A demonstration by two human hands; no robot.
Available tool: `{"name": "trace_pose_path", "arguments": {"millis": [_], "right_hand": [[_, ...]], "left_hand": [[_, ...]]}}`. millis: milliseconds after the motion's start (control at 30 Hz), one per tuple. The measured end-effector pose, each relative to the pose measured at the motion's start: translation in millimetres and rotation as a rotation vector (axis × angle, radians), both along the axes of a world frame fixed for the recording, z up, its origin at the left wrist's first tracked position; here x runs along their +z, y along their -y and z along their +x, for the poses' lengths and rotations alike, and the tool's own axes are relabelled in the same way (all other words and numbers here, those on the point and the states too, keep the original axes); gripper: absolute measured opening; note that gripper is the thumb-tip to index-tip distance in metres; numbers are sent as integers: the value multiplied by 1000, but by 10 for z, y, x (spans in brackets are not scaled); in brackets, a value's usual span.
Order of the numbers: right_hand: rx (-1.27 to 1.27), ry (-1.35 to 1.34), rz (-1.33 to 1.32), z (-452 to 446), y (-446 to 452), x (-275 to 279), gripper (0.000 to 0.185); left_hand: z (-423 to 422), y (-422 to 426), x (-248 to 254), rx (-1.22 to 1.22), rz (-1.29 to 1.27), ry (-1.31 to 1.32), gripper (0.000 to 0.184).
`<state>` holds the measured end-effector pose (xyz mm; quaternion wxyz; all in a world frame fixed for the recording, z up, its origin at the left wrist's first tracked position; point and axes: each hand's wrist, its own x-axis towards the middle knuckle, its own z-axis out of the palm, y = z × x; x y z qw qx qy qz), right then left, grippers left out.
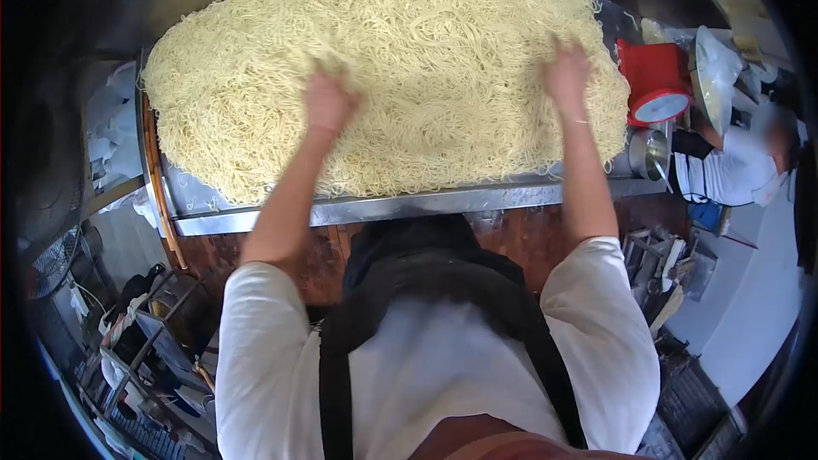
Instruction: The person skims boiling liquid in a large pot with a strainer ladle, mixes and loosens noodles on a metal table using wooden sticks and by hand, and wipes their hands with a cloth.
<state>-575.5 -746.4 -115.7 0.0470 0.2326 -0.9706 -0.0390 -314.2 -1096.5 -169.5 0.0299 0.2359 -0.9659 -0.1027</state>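
Note:
A wide, thick heap of pale yellow noodles (443, 60) covers most of a metal worktop (409, 204). Over the left-centre part of the heap is my left hand (331, 102), smeared by motion, its fingers pointing away from me. My right hand (567, 72) is at the heap's right part, also blurred, just left of a red scale. Whether either hand holds noodles cannot be made out.
The red scale (654, 81) with a round dial stands right of the noodles, near a metal pot (649, 153). Wooden sticks (158, 170) lie along the left edge. Another person (737, 162) in a white shirt is at the far right.

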Motion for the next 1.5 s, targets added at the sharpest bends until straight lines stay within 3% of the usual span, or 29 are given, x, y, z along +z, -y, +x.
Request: {"name": "trace_pose_path", "arguments": {"millis": [67,133,200,233,267,300,367,400,433,500,533,600,700,767,800,867,900,933,1033,1067,1100,1167,1200,1233,1267,1300,1333,1400,1500], "right_hand": [[238,114,-345,493,894,14,61],[272,419,-160,927,1617,-506,57],[377,377,-102,1432,1884,-489,54],[511,433,-207,1536,1854,-500,54],[643,492,-307,1589,1707,-525,54],[762,560,-401,1602,1485,-590,54],[556,351,-314,1030,1019,-810,56],[285,354,-15,699,905,-727,55],[78,259,-52,545,781,-633,57],[-298,6,-20,454,1133,-731,62],[-481,-123,2,506,1287,-771,64],[249,131,-584,1108,1581,-767,61],[214,297,-353,1494,1296,-614,58],[197,403,-195,1515,1149,-562,57],[216,105,-46,1156,668,-693,55],[-42,61,270,584,177,-551,53],[-151,169,312,420,163,-405,54],[-259,278,355,246,262,-195,56],[214,740,731,-469,1004,237,51],[217,601,266,-529,1210,257,48],[465,443,-26,-587,1500,185,50],[322,461,-424,-344,2390,42,56],[204,892,-631,-229,2791,-213,59],[305,509,-466,247,3114,-543,58],[311,104,-286,727,3437,-858,59],[312,512,-279,1020,3585,-519,55],[465,583,-283,1299,3589,-466,55],[797,638,-159,1600,3211,-305,56],[633,597,-208,1155,2444,-659,57]], "left_hand": [[-131,-584,7,-144,176,278,61],[-52,-758,27,-255,357,63,47],[23,-312,132,-298,734,61,33],[147,85,-26,-87,937,-218,18],[273,574,-178,58,807,-383,17],[364,928,138,-4,292,-332,22],[550,739,70,34,66,-116,40],[598,587,-16,55,-49,-8,50],[611,307,-359,-32,77,174,57],[566,-459,291,-189,133,205,53],[584,-406,253,-265,294,126,51],[557,-115,68,-409,612,-41,49],[689,746,18,-154,184,-435,48],[802,970,105,175,32,-307,47],[923,869,131,336,45,-176,48],[997,342,-662,101,8,-287,50],[925,-76,-641,-2,56,-237,51],[836,-433,-276,-52,441,-93,50],[692,-630,237,-195,743,106,44],[731,-489,205,-210,795,55,42],[745,-288,176,-226,840,-1,39],[857,350,-49,13,778,-157,36],[887,635,162,318,765,-218,30],[757,785,629,538,684,-292,28],[793,1132,543,364,430,-435,30],[705,1399,513,320,383,-512,29],[573,1603,476,279,340,-593,29],[306,1896,-4,272,501,-506,30],[-278,1512,-722,352,387,-247,30]]}}
